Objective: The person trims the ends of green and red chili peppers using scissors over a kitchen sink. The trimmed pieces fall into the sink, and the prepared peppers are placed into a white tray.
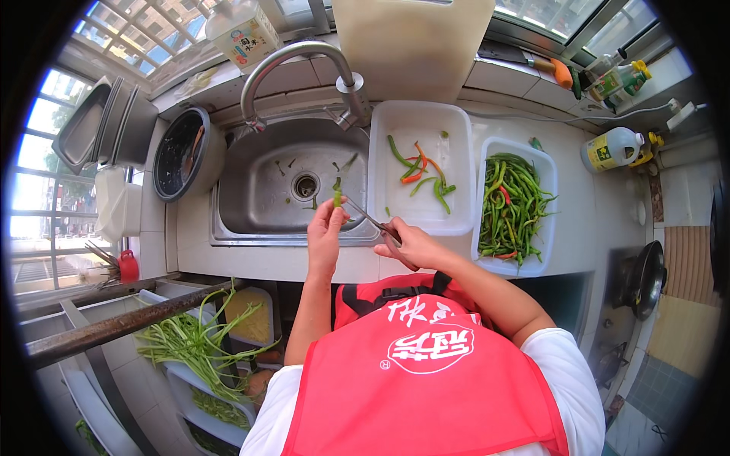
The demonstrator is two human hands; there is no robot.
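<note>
Over the front edge of the stainless steel sink (256, 176), my left hand (326, 233) pinches a green chili pepper (337, 196) upright between thumb and fingers. My right hand (413, 245) grips a pair of scissors (370, 219), whose blades reach toward the pepper; whether they touch it I cannot tell. Cut green pieces (348, 162) lie in the sink around the drain (305, 185). To the right, a white plastic tub (393, 188) holds several red and green chilies (419, 165). Beside it, a second white tub (547, 251) is heaped with mostly green chilies (507, 205).
A curved faucet (296, 51) arches over the sink. Behind the tubs leans a white cutting board (410, 57). A dark bowl (182, 154) stands left of the sink. A knife (507, 54), a carrot (560, 74) and bottles line the right ledge. Leafy stems (199, 342) fill a rack below left.
</note>
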